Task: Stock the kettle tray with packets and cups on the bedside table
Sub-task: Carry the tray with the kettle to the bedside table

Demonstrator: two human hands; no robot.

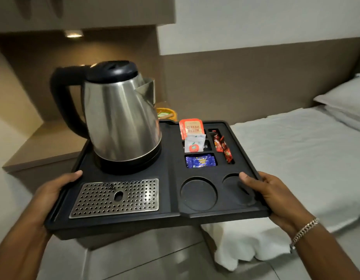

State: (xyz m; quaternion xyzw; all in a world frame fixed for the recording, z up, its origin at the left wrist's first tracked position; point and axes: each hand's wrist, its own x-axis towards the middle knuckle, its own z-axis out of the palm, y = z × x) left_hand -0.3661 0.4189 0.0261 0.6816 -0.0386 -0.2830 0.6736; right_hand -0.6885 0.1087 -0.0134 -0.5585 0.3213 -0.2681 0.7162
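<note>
Gripping tray (171, 216): left hand (52, 190), right hand (270, 190).

head view: single wide-angle camera, worn on the head | faced forward and down | close above the tray (171, 216) held at arm's length | bed (296, 150) at right, desk (43, 146) at left
</note>
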